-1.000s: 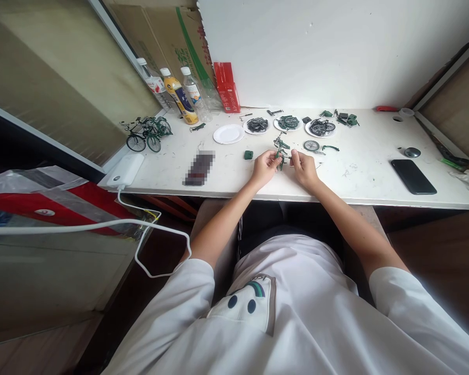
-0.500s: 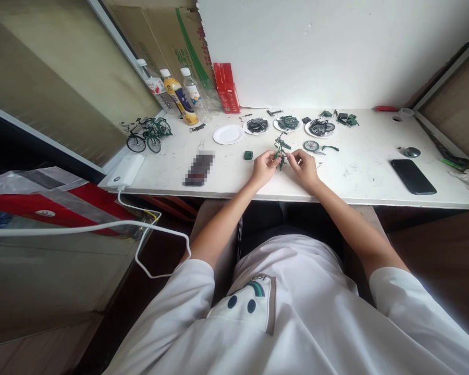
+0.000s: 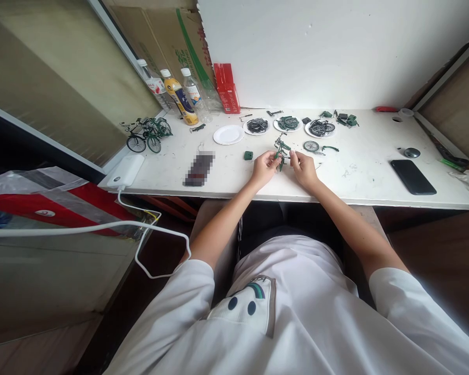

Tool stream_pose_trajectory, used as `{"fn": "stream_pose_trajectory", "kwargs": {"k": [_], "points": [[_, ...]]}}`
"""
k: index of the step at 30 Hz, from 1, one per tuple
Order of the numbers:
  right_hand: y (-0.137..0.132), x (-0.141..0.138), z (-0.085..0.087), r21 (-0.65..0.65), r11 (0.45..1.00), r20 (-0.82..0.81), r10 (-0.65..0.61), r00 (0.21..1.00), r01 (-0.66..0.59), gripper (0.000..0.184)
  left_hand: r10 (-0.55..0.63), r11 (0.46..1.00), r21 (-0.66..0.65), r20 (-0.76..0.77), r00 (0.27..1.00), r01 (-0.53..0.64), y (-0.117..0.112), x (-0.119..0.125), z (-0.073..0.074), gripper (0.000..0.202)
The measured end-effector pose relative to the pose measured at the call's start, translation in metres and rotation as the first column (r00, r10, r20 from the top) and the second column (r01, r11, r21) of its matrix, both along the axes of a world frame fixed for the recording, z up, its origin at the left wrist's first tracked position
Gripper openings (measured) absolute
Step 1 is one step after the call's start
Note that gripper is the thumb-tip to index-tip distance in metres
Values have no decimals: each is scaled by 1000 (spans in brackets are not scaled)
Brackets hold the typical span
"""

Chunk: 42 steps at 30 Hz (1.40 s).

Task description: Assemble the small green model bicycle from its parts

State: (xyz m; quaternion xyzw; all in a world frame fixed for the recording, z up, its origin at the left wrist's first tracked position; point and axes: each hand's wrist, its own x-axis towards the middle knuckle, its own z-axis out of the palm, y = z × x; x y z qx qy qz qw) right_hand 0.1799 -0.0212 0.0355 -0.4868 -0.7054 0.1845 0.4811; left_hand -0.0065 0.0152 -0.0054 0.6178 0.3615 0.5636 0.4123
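Observation:
Above the front of the white table, my left hand pinches a small green model bicycle frame with handlebars at its far end. My right hand is at the frame's right side, fingertips pressed together; whatever is between them is too small to make out. Beyond my right hand lie a loose toy wheel and a curved green mudguard-like strip. A small green box-shaped part rests left of my left hand.
Paper plates with dark wheels, green parts and black parts stand behind, beside a bare plate. Assembled model bicycles and bottles stand left. A black phone lies right; a white cable hangs at left.
My right hand has shifted slightly to the right, away from the frame's middle. My left hand keeps the frame in nearly the same place.

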Motion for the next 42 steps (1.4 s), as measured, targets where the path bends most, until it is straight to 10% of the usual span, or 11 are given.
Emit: {"fn": "stream_pose_trajectory", "kwargs": {"k": [14,42], "points": [[6,2,-6,54,991,-99,130,987,-125,53,2,1000,18,0,1000,-2,1,0,-2,60],[6,1,-5,3,1000,59,27,998,-27,74,-13,1000,0,4,1000,13,1,0,-3,54]]}}
